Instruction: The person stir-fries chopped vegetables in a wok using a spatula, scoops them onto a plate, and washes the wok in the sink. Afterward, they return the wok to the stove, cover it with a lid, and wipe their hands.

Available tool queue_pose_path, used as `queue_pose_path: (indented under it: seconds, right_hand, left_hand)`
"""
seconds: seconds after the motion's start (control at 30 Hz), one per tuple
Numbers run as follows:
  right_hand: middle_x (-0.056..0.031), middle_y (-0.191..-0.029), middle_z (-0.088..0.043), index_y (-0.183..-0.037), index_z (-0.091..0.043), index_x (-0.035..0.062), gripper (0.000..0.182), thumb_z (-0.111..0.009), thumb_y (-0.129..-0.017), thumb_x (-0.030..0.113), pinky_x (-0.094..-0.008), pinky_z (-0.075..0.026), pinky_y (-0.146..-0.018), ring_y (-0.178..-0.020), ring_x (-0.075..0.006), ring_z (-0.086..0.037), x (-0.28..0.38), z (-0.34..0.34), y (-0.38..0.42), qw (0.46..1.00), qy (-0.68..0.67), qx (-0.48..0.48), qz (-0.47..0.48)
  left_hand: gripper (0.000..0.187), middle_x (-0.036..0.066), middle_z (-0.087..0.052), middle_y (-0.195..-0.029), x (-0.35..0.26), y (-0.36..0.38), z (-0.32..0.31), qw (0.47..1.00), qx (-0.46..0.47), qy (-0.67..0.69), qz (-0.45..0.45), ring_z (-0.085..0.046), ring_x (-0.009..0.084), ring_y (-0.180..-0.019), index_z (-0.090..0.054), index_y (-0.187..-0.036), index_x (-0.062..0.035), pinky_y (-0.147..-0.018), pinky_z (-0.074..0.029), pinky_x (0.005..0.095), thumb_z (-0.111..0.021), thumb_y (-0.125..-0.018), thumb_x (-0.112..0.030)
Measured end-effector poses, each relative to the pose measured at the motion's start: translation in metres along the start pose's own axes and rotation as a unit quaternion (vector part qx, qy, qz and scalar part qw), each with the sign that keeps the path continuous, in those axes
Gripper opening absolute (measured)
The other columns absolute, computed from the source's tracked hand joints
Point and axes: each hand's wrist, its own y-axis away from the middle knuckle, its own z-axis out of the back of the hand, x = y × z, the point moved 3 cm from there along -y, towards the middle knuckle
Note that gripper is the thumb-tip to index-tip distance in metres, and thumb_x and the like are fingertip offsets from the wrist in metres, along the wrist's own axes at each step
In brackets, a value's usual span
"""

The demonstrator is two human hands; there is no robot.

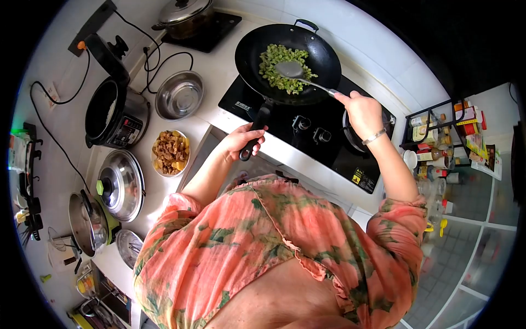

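Beside steel bowl (179,95) and rice cooker (118,113); left fingers (253,143) round wok handle (257,129); right fingers (343,97) round spatula (291,70).

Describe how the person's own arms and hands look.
Patterned coral-pink sleeves with green leaf shapes end near the elbows. The right hand has a silvery band at the wrist; the left hand shows no band. No gloves.

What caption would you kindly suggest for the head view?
Left hand on wok handle, right hand with spatula in chopped greens.
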Motion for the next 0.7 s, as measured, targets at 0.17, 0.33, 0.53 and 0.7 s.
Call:
queue_pose_path:
  seconds: [0.17, 0.33, 0.53, 0.7]
  right_hand:
    - [-0.0064, -0.070, -0.057, -0.091, -0.070, 0.0236, 0.026, -0.067, -0.068, 0.011, -0.0361, -0.045, -0.058, -0.065, -0.0256, -0.058, -0.027, 0.070, 0.003, 0.995, -0.094, 0.020, -0.026]
    - [-0.0081, -0.083, -0.064, -0.098, -0.069, 0.0204, 0.027, -0.067, -0.072, 0.013, -0.0339, -0.046, -0.067, -0.076, -0.0254, -0.059, -0.050, 0.123, -0.002, 0.991, -0.057, 0.072, -0.102]
    - [-0.0096, -0.088, -0.066, -0.095, -0.070, 0.0147, 0.022, -0.067, -0.073, 0.015, -0.0334, -0.048, -0.070, -0.080, -0.0255, -0.062, -0.070, 0.137, -0.026, 0.991, -0.075, 0.069, -0.091]
    - [-0.0109, -0.086, -0.067, -0.092, -0.070, 0.0110, 0.022, -0.068, -0.071, 0.012, -0.0308, -0.047, -0.071, -0.079, -0.0239, -0.063, -0.054, 0.140, -0.065, 0.985, -0.047, 0.160, -0.042]
  left_hand:
    - [0.026, 0.005, -0.053, -0.071, -0.002, -0.001, 0.000, 1.000, -0.008, -0.012, -0.006, -0.050, 0.0115, -0.048, -0.045, -0.108, -0.0020, -0.042, -0.042, 0.0232, -0.057, -0.087, -0.013]
    - [0.026, 0.004, -0.052, -0.071, -0.002, -0.001, 0.000, 1.000, -0.004, -0.005, -0.004, -0.050, 0.0116, -0.049, -0.045, -0.107, -0.0019, -0.042, -0.042, 0.0235, -0.057, -0.087, -0.013]
    - [0.025, 0.003, -0.052, -0.070, -0.004, 0.000, -0.002, 1.000, -0.005, -0.018, -0.002, -0.049, 0.0114, -0.049, -0.046, -0.106, -0.0033, -0.042, -0.041, 0.0235, -0.057, -0.087, -0.014]
    - [0.024, 0.003, -0.052, -0.069, -0.004, 0.000, -0.002, 1.000, 0.005, -0.007, 0.005, -0.049, 0.0112, -0.049, -0.046, -0.106, -0.0036, -0.042, -0.041, 0.0235, -0.057, -0.087, -0.013]
